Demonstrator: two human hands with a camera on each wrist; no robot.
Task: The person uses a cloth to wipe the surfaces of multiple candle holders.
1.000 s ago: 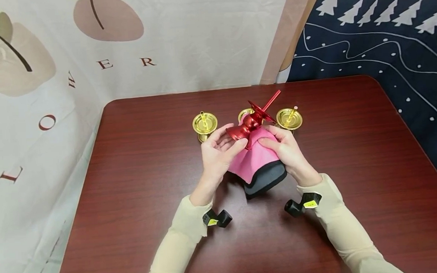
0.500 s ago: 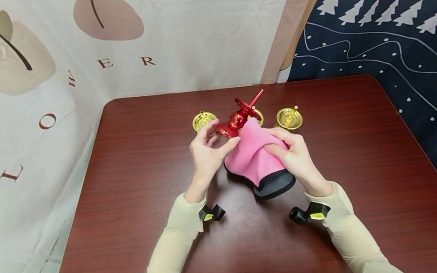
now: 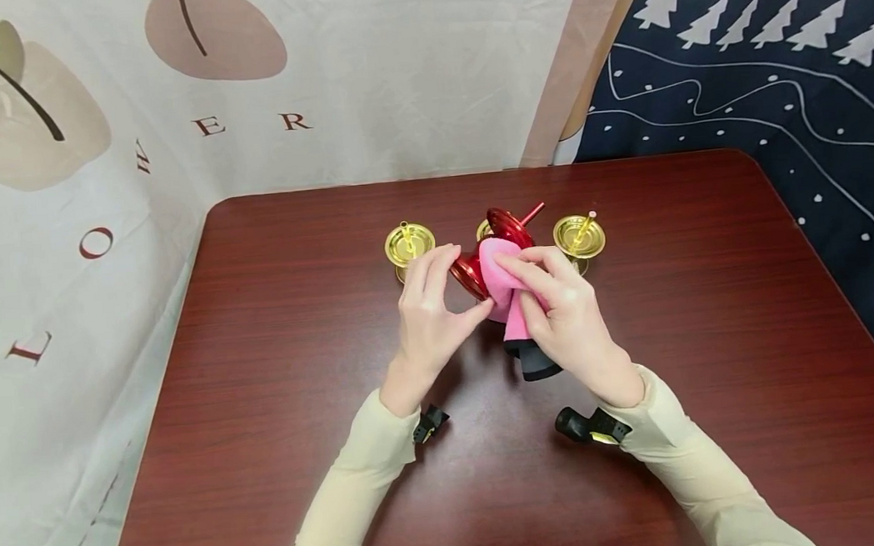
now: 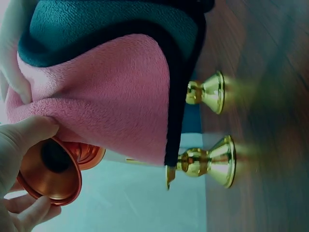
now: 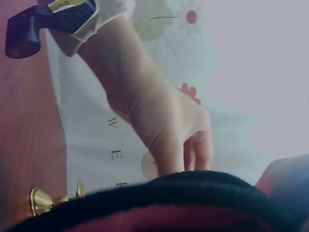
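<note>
My left hand [image 3: 434, 315] grips a shiny red candlestick [image 3: 469, 276] by its flared base, thumb on the near side and fingers on the far side. The candlestick is tilted, its dish and thin spike pointing up and right. In the left wrist view the hollow underside of the base [image 4: 36, 174] shows. My right hand [image 3: 571, 319] pinches a pink cloth [image 3: 496, 263] with black edging and a dark grey back, wrapped against the candlestick's stem. The cloth [image 4: 116, 92] hangs down below the fingers. In the right wrist view the cloth's dark edge [image 5: 159, 191] hides the candlestick.
Three gold candlesticks stand in a row near the back of the brown table [image 3: 299, 356]: a left one [image 3: 408, 243], a middle one [image 3: 483, 230] mostly hidden behind the red one, and a right one [image 3: 580, 237]. A printed white curtain [image 3: 410, 82] hangs behind.
The right hand has drawn the cloth in, bunching it and wrapping it around the stem. The candlestick swung left and then back right, turning and lowering a little with the left hand.
</note>
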